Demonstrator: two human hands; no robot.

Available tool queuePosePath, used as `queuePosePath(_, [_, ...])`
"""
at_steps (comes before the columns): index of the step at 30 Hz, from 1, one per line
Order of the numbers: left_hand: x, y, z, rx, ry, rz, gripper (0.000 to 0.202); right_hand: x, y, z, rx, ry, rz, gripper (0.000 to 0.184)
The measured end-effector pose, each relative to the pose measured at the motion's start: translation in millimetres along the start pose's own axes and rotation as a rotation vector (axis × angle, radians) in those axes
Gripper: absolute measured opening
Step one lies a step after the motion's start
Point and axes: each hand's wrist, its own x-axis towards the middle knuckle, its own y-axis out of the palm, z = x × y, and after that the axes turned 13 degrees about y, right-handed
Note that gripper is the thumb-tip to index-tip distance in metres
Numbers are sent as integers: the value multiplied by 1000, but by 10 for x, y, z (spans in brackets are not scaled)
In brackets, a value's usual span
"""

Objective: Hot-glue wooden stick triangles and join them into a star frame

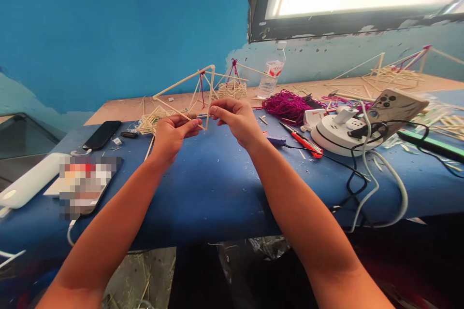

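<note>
Both hands hold a frame of thin pale sticks [181, 84] above the blue tabletop [217, 183]. My left hand [170, 133] is closed around the frame's lower corner, thumb and fingers pinching the sticks. My right hand [235, 118] pinches the same joint from the right, fingers curled. The frame rises to a top corner bound with magenta thread [202, 77]. Behind it stands another small stick structure [232, 88] with a magenta knot on top.
A heap of magenta yarn [286, 106], an orange cutter [302, 141], a white round power strip [340, 133] with a phone [395, 106] and cables lie right. A water bottle [271, 77] stands behind. A black phone [102, 134] and a white power bank [29, 181] lie left.
</note>
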Motion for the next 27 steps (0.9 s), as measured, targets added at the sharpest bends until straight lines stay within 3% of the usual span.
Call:
queuePosePath(10, [-11,-42,45,162,21,187,39,80,-77,19,235,-76,-120,35])
queuePosePath(16, [2,-62,72,232,33,204,39,99,-153,40,275,-64,-147,29])
queuePosePath(27, [10,-66,62,288,30,216,38,87,-177,89,341,27,-74,21])
